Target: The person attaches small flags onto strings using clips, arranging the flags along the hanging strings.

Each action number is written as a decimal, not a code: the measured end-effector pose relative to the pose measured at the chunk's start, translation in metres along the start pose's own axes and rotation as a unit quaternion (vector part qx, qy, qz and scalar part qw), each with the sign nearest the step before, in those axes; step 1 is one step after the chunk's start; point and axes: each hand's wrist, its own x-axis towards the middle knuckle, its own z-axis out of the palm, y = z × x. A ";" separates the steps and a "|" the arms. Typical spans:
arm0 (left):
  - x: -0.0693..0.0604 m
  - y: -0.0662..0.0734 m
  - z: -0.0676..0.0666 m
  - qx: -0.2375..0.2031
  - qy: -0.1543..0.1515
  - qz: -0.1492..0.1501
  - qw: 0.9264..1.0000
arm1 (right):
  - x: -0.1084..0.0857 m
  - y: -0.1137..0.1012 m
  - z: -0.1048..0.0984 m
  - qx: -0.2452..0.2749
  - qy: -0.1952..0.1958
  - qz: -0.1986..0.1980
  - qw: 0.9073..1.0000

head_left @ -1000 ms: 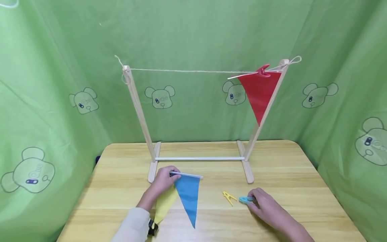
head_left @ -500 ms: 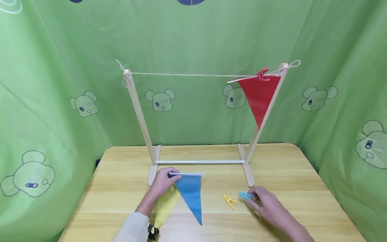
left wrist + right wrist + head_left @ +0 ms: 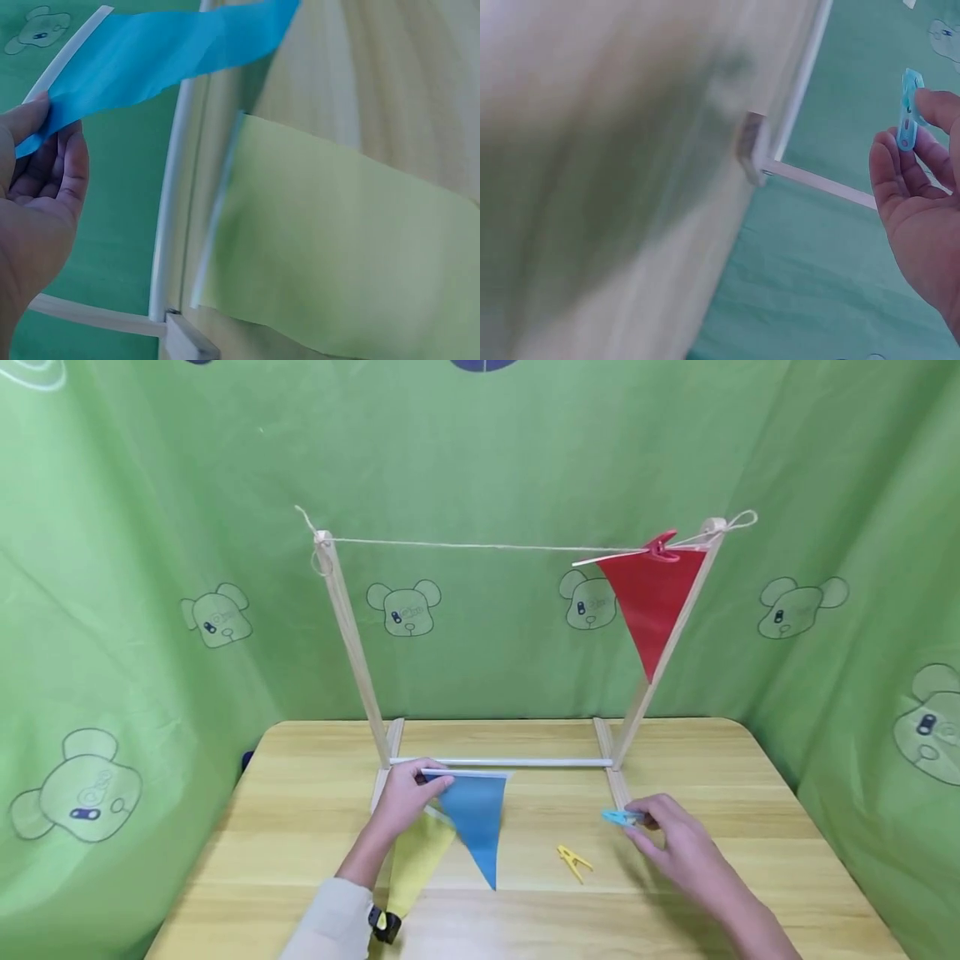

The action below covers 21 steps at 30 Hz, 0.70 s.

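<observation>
My left hand (image 3: 408, 797) pinches the left end of the white-edged blue pennant (image 3: 477, 814), which hangs point down above the table; the left wrist view shows the thumb on the blue cloth (image 3: 165, 56). Under it a yellow pennant (image 3: 418, 856) lies on the table, partly hidden by the hand and wrist in the head view. My right hand (image 3: 678, 843) holds a light blue clothespin (image 3: 621, 817) between thumb and fingers, raised off the table. In the right wrist view the clothespin (image 3: 909, 112) stands upright in the fingertips. A yellow clothespin (image 3: 574, 863) lies between the hands.
A wooden frame with two posts (image 3: 351, 643) and a white bottom bar (image 3: 502, 762) stands at the table's back. From its string (image 3: 480, 545) a red pennant (image 3: 652, 602) hangs at the right, held by a red clothespin (image 3: 662, 548). Green curtain surrounds the table (image 3: 675, 743).
The left hand has risen slightly with the blue pennant, showing more of the yellow one. My right hand has lifted the light blue clothespin up and away from the yellow clothespin.
</observation>
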 end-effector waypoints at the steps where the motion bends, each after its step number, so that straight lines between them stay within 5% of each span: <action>1: 0.001 0.002 -0.001 -0.003 0.005 0.001 1.000 | 0.003 -0.001 -0.002 -0.002 0.008 -0.007 1.000; 8: 0.005 0.017 -0.005 -0.023 0.009 0.008 1.000 | 0.024 -0.004 -0.018 -0.015 0.025 -0.006 1.000; 21: 0.014 0.049 -0.008 -0.033 0.023 0.035 0.999 | 0.058 -0.016 -0.048 -0.014 0.056 -0.062 0.996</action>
